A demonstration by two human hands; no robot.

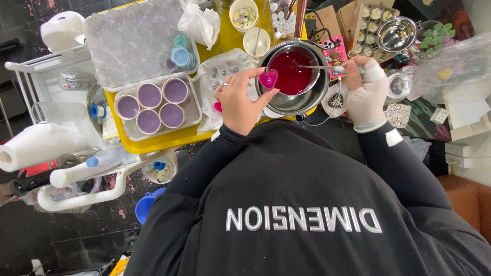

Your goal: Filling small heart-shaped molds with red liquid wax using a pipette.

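the big yellow tray (153, 145) takes up most of the table, with four round cups of set lilac wax (151, 107) in a clear tub on it and a sheet of small clear moulds (133, 41) behind. just right of it sits the metal saucepan (296, 99), holding deep red melted wax (290, 73).

left hand (238, 102) is pinching a small pink heart mould (268, 78) between thumb and fingertips, right over the pan's near rim. right hand (367, 92), in a pale glove, is closed on a thin metal tool (317, 67) – probably a spoon or stirrer, can't tell which – whose tip reaches into the red liquid.

my take on doing this bit well: keep the heart level and low over the pan so drips land back in it, bring the tool to the mould rather than the other way round, and fill slowly – a mould that small floods fast. grip only the edges so the soft walls don't buckle.
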